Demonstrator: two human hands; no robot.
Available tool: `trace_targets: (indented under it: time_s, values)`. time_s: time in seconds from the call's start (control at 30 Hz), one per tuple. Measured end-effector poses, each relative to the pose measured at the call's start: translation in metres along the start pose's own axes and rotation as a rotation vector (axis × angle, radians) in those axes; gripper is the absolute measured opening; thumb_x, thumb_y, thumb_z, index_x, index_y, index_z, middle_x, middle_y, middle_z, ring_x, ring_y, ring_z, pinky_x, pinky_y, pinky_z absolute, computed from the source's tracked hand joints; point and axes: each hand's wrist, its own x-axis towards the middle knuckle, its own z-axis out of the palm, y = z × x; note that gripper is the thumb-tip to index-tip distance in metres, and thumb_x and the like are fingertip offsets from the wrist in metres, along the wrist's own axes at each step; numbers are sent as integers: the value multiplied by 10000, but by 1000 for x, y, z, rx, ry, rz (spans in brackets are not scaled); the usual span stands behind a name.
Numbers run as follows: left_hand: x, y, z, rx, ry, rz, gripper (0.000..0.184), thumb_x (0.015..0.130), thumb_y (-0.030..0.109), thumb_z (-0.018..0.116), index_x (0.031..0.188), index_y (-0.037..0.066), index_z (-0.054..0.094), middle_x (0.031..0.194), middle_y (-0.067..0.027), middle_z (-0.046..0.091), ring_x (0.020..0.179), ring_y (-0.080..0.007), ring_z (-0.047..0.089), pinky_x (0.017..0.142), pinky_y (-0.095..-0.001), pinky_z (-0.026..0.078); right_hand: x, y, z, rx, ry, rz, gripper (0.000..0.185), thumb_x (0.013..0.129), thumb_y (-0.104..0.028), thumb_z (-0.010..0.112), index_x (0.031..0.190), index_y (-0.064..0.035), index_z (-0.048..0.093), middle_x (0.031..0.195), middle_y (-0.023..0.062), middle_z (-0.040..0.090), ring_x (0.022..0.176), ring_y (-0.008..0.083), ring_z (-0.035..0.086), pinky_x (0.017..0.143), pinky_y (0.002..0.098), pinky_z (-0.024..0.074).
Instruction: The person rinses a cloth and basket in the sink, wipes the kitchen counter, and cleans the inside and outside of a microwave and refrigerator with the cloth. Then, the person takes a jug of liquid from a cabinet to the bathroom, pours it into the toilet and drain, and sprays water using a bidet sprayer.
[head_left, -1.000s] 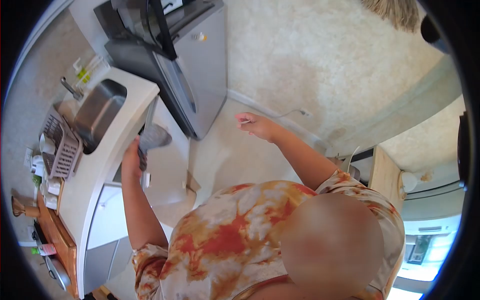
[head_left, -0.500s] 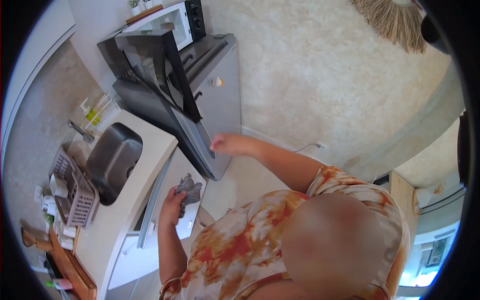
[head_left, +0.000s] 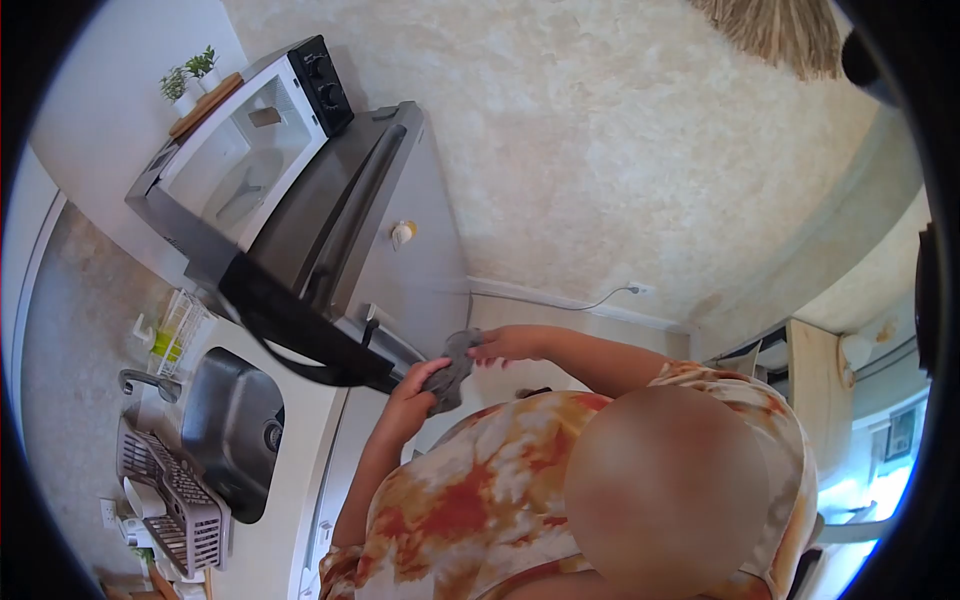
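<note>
My left hand [head_left: 404, 405] is closed around a crumpled grey cloth [head_left: 452, 376], held in front of my torso. At the cloth's upper right end, my right hand [head_left: 508, 345] has its fingers against the fabric and seems to pinch it. Just left of the hands, the dark edge of the open microwave door [head_left: 305, 325] reaches across the view. The microwave [head_left: 215, 150] stands on a grey fridge [head_left: 405, 195], and a turntable support shows inside it.
A counter [head_left: 310, 420] with a steel sink [head_left: 225, 430], faucet [head_left: 150, 383] and dish rack [head_left: 175, 490] runs along the left. Small potted plants [head_left: 203, 68] sit on a wooden board on the microwave. A cable [head_left: 590, 303] runs along the wall to a socket.
My view has shifted. My left hand has brought the cloth up and right, and my right hand has come to meet it. The drawer open under the counter earlier now looks closed.
</note>
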Motion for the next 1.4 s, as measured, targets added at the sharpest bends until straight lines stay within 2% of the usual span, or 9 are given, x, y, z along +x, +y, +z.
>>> trace_targets:
  time_s: [0.03,0.17,0.5,0.7,0.83,1.03,1.1,1.27,1.4]
  values:
    - [-3,-10,-5,-34,79,-53,575,688,-65,418,1240,66,508,1157,-107,503,1121,-208,467,966,-282,357,18,-7,-4,-415,143,-51,496,838,-404,617,1186,-70,504,1077,119,592,994,258,560,826,378,451]
    - [-26,20,-7,-73,358,-409,573,676,-75,364,1217,42,510,1075,-95,597,972,-176,580,842,-242,440,104,-23,3,-465,131,-290,688,691,-253,721,1272,-9,445,1274,214,463,1207,317,431,1006,367,351]
    - [-26,1,14,-402,827,-316,561,650,-74,335,1187,-70,498,1099,-170,603,1001,-253,602,864,-303,459,141,-27,-13,-308,-431,-314,817,689,-243,757,1305,22,291,1244,189,443,1206,271,407,1026,332,299]
    - [-18,-18,22,-11,674,-503,498,704,-72,422,1178,25,542,1097,-115,589,1003,-211,590,888,-303,456,85,17,-74,-514,-359,-365,734,713,-300,748,1237,21,347,1190,198,470,1127,285,461,972,359,362]
    - [-1,-5,24,105,544,-486,495,713,-68,409,1183,15,539,1106,-132,586,1022,-216,580,882,-300,454,13,22,-133,-530,-239,-312,599,738,-209,712,1223,-39,404,1125,150,512,1047,253,497,888,363,424]
    - [11,-3,22,37,446,-446,489,757,-47,385,1227,17,504,1077,-140,599,954,-193,593,839,-302,471,-68,67,-196,-285,552,136,529,753,-73,649,1242,-26,453,1110,96,566,940,176,532,818,309,438]
    - [17,-2,29,251,489,-379,461,774,-38,407,1220,19,507,1072,-159,603,949,-234,605,836,-315,472,-68,96,-233,-164,629,37,463,799,-61,589,1242,-7,468,1074,99,599,934,171,540,807,305,437]
    - [29,-13,37,580,562,-190,424,794,3,504,1217,34,508,1061,-178,597,976,-308,597,839,-344,470,-70,95,-291,-201,947,-106,370,899,-239,444,1216,-62,513,1068,92,610,928,187,562,826,322,441]
    - [38,8,45,515,619,-153,279,822,112,603,1087,26,598,1023,-165,595,933,-293,596,798,-329,465,-60,148,-308,313,1041,30,391,861,-316,502,1210,-140,527,1087,62,584,932,189,533,815,385,427]
